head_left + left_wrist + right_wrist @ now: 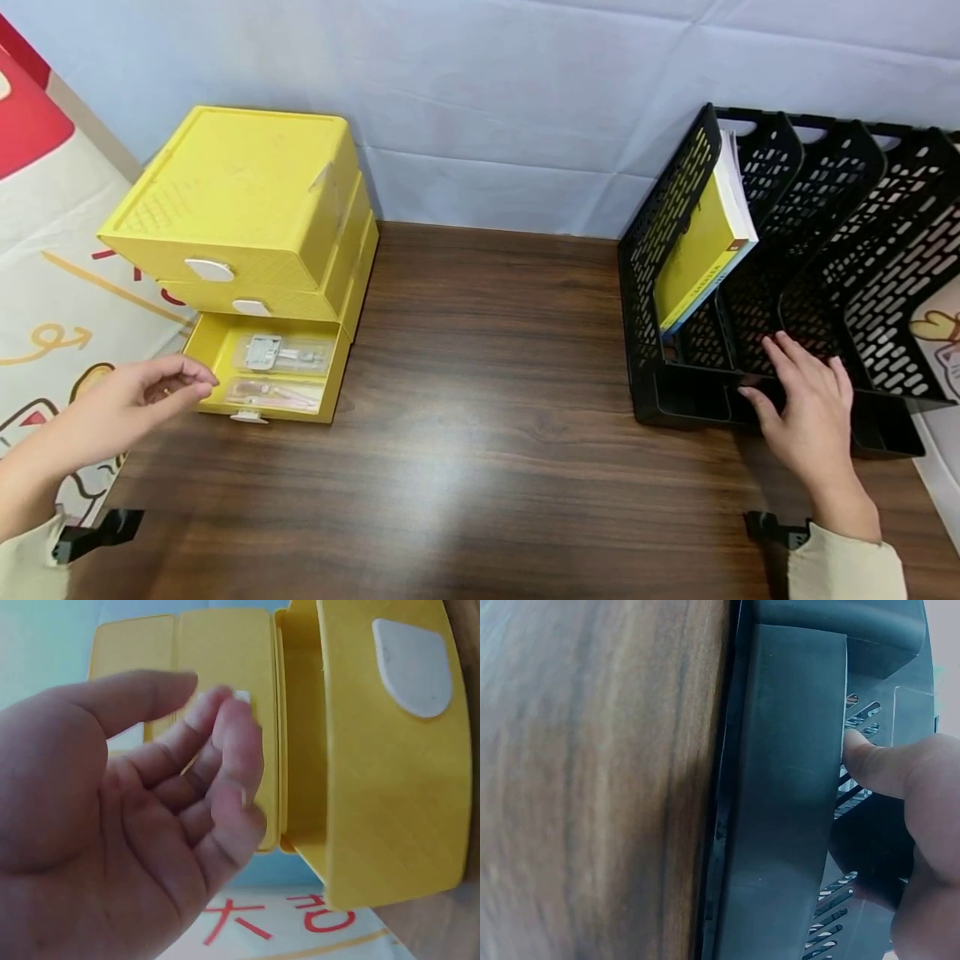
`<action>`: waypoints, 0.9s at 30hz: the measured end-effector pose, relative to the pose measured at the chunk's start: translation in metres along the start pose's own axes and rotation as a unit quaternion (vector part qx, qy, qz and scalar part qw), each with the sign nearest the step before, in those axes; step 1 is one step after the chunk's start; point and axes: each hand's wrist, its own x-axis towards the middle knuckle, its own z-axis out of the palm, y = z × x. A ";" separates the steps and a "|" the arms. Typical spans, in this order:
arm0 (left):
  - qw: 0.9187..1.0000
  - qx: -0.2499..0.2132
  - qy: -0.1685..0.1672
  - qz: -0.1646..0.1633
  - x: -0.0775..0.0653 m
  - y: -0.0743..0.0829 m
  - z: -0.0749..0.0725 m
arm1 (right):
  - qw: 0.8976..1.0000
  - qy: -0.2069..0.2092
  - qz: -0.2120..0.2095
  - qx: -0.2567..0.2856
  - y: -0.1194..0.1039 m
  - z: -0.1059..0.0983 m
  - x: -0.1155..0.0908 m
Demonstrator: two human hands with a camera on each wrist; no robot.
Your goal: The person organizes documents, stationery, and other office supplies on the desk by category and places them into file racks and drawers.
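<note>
My left hand (123, 408), fingers loosely bent and holding nothing, hovers by the left front corner of a pulled-out drawer (318, 412). In the left wrist view the palm faces the camera, with the drawer's white handle (414, 669) off to the right. That drawer is the lowest of a yellow drawer unit (232, 179); two clear plastic cases (303, 354) with small items lie inside. My right hand (810, 408) reaches over the front trays of a black mesh file organizer (686, 404), fingers spread. Its thumb (881, 766) is at the front tray's edge.
A yellow book (693, 262) and a book with a blue spine (712, 287) stand in the organizer's leftmost slot. The wooden table (480, 375) lies between the two units. Behind it hangs a pale cloth (510, 100); a printed cloth (45, 258) covers the left side.
</note>
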 end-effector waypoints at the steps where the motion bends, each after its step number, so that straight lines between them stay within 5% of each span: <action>1: 1.000 -0.018 -0.003 -0.002 -0.004 -0.001 0.001 | 1.000 0.000 -0.001 0.000 0.000 0.000 0.000; 7: 0.994 -0.107 -0.034 -0.008 -0.026 -0.016 0.007 | 1.000 -0.005 0.003 -0.002 0.001 0.000 0.000; 10: 0.988 -0.134 -0.079 0.016 -0.033 -0.027 0.012 | 1.000 -0.007 0.003 -0.002 0.001 0.000 0.000; 17: 0.953 -0.209 -0.220 0.026 -0.030 -0.050 0.025 | 1.000 -0.006 0.005 -0.001 0.001 0.000 0.000; 23: 0.949 -0.214 -0.230 -0.033 -0.023 -0.052 0.034 | 1.000 -0.004 0.002 -0.001 0.002 0.000 -0.001; 27: 0.942 -0.230 -0.241 -0.042 -0.021 -0.051 0.042 | 1.000 -0.001 0.000 -0.001 0.002 0.001 -0.001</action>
